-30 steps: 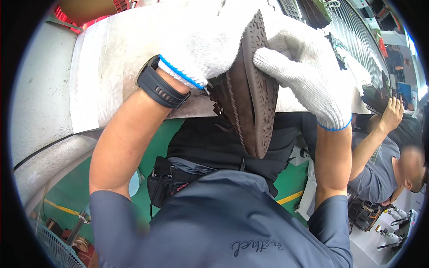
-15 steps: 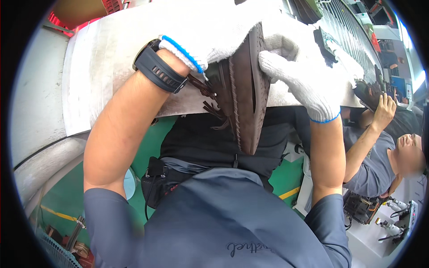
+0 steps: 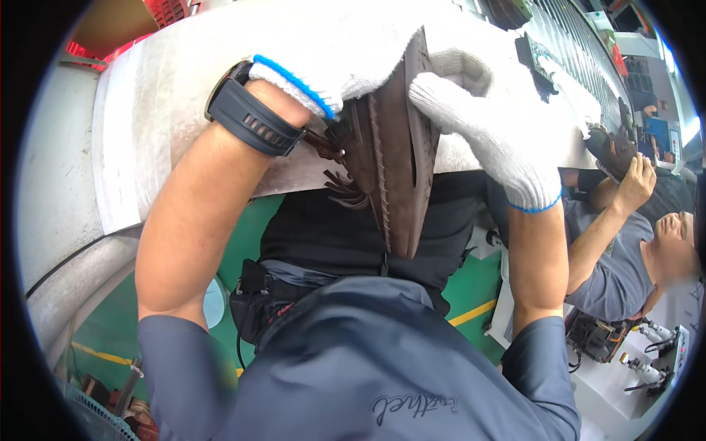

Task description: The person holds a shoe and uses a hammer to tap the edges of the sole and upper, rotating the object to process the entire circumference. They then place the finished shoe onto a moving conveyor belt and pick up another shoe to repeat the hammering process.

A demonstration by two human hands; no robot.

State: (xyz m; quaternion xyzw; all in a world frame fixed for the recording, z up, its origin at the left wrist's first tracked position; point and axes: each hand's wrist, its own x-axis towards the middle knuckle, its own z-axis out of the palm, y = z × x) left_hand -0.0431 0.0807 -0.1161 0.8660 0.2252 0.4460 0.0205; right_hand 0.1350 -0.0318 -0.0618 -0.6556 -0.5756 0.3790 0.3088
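Note:
A dark brown leather shoe [image 3: 393, 147] with a tassel [image 3: 346, 189] and a stitched seam is held on its side over the near edge of the white worktable [image 3: 176, 140]. My left hand [image 3: 360, 55], in a white knit glove with a blue cuff, wraps round the shoe's far part; its fingers are mostly hidden and washed out by glare. On the other side, my right hand [image 3: 471, 95], gloved the same way, presses its thumb against the sole's edge. Its other fingers curl behind the shoe.
At the right a co-worker [image 3: 610, 242] holds another dark shoe [image 3: 614, 153]. A ribbed metal conveyor [image 3: 570, 51] runs along the table's far right, with a dark brush-like thing [image 3: 535, 66] beside it. Red crates [image 3: 165, 11] stand at the far left.
The shoe and both gloved hands have shifted slightly left in view. My right thumb sits a little farther up along the sole's edge. The co-worker's shoe has tilted.

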